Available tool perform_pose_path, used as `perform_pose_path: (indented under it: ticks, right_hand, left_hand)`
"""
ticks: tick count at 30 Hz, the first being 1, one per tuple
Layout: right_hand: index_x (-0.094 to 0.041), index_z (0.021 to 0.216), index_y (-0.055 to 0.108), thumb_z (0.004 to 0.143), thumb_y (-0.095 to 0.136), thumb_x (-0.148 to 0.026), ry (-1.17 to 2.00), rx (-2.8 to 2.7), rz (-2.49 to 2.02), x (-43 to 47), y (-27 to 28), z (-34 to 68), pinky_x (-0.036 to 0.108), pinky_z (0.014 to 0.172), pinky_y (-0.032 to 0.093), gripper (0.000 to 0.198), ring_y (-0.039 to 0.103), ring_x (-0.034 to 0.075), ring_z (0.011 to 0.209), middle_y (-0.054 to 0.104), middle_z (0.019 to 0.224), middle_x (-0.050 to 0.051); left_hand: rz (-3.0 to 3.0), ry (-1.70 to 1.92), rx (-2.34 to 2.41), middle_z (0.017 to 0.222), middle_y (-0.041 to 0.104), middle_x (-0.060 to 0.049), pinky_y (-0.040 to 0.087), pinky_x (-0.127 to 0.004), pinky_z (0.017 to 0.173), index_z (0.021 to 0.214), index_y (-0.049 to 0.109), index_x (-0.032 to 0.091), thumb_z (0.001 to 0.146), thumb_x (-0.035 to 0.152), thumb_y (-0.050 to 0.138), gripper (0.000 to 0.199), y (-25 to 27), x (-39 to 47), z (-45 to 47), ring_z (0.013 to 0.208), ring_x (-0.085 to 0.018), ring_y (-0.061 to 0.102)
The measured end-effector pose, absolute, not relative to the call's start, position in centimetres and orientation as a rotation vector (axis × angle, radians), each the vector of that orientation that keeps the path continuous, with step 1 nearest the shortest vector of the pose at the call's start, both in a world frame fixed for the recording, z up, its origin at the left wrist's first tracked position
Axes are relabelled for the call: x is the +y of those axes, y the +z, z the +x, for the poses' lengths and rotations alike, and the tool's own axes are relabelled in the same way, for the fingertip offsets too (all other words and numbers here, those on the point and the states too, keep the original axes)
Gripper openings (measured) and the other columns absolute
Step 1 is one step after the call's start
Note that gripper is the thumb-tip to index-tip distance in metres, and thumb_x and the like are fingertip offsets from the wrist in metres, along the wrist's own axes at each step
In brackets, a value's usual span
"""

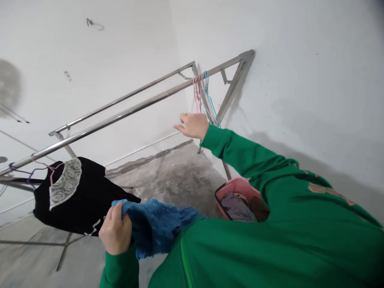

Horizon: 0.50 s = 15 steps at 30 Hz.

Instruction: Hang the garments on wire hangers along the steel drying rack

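Observation:
My left hand (115, 232) is closed on one edge of a crumpled blue garment (162, 224), which hangs down and to the right in front of my body. What kind of garment it is, I cannot make out. My right hand (193, 125) is raised below the metal rail, its fingers bent and apart, with nothing visible in them. Just behind it, pink hangers (197, 94) and blue hangers (211, 102) hang bunched on the rail, partly hidden by the hand and sleeve.
A steel drying rack (126, 113) spans the view with two rails. At its left end a black top with a lace collar (87, 192) hangs on a hanger. A pink basket (237, 186) with clothes stands on the concrete floor (180, 172) by the white wall.

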State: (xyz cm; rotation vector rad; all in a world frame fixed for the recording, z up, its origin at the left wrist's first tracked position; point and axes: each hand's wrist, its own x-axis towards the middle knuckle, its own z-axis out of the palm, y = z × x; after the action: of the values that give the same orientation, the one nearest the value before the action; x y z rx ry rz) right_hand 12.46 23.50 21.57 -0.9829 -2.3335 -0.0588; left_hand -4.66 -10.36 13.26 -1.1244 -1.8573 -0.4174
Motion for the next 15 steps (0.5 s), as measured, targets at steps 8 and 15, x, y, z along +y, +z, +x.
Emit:
perform_pose_path:
  ticks: [8, 15]
  right_hand:
    - [-0.005, 0.105, 0.069, 0.084, 0.052, -0.018, -0.334, -2.649, -1.373, 32.3, 21.6, 12.1, 0.040, 0.084, 0.041, 0.030, 0.060, 0.032, 0.108, 0.066, 0.110, 0.022]
    - [-0.004, 0.106, 0.068, 0.081, 0.047, -0.009, -0.305, -2.486, -1.476, 34.4, 21.3, 14.1, 0.037, 0.082, 0.044, 0.032, 0.061, 0.033, 0.107, 0.067, 0.106, 0.023]
  left_hand:
    - [-1.225, -0.494, -1.849, 0.073, 0.065, 0.000, 0.036, -0.020, 0.055, 0.089, 0.064, 0.018, 0.086, 0.012, 0.050, 0.016, 12.5, -9.3, -3.7, 0.064, -0.012, 0.058]
    - [-1.260, -0.561, -1.877, 0.080, 0.068, -0.002, 0.038, -0.021, 0.057, 0.092, 0.065, 0.017, 0.085, 0.011, 0.050, 0.018, 11.4, -9.6, -4.5, 0.069, -0.014, 0.062]
